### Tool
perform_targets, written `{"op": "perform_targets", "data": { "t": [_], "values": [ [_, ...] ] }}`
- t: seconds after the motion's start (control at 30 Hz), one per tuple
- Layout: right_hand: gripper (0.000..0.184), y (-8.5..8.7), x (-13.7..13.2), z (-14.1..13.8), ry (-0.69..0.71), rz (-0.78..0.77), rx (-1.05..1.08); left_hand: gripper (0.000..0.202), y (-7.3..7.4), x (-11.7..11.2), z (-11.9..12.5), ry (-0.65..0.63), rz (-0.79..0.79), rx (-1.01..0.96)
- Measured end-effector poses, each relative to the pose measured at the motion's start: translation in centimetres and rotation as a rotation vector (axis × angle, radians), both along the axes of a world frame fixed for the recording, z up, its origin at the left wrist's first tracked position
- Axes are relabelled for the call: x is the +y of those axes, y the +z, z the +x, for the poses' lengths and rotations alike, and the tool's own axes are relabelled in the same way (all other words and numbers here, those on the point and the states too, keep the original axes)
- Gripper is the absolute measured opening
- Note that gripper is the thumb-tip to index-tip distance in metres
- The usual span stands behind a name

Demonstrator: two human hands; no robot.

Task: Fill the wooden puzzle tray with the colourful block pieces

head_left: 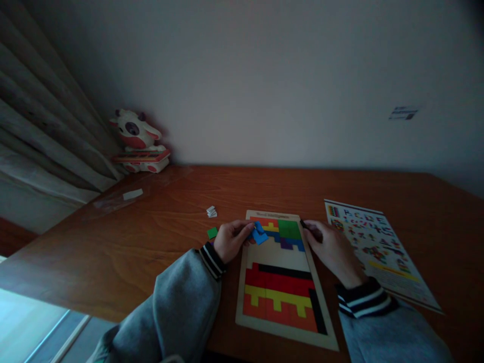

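A wooden puzzle board (330, 330) lies before me, with coloured blocks fitted at its far and near ends. Pale wood shows across its middle. My left hand (231, 239), closed, pinches blue puzzle pieces (259, 235) over the board's far left side; how many it holds is hard to tell. At the far right corner, the fingers of my right hand (328, 244) are closed on a small black puzzle piece (302, 223), mostly hidden by the fingertips. Beside my left hand a green piece (212, 233) lies on the table, and a bit of purple peeks out near it.
A printed pattern sheet (381, 247) lies right of the board, partly under my right forearm. Small white pieces (212, 212) rest on the wooden table (170, 222). Toward the back left stand a cow-shaped toy keyboard (141, 156) and a curtain (41, 121), with clear plastic nearby.
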State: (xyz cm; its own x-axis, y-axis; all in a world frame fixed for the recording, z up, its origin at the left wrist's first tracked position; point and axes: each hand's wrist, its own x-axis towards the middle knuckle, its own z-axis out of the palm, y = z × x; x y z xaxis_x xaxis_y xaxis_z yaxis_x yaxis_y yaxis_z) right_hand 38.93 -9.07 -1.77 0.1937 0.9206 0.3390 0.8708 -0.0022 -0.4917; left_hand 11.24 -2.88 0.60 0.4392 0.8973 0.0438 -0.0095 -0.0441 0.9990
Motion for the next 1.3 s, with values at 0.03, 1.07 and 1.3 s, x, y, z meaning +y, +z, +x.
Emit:
{"op": "perform_targets", "data": {
  "t": [0.03,1.07,1.3],
  "values": [
    [0.029,0.0,0.0,0.0,-0.001,-0.004,0.013,0.052,0.0,0.0,0.0,-0.002,-0.008,-0.012],
    [0.03,1.5,-0.6,-3.2,0.303,0.01,0.639,0.041,0.0,0.5,0.1,0.144,-0.363,-0.311],
    [0.047,2.4,-0.8,-4.0,0.33,-0.105,1.132,0.051,0.2,0.2,0.3,0.117,-0.464,-0.366]
  ]
}}
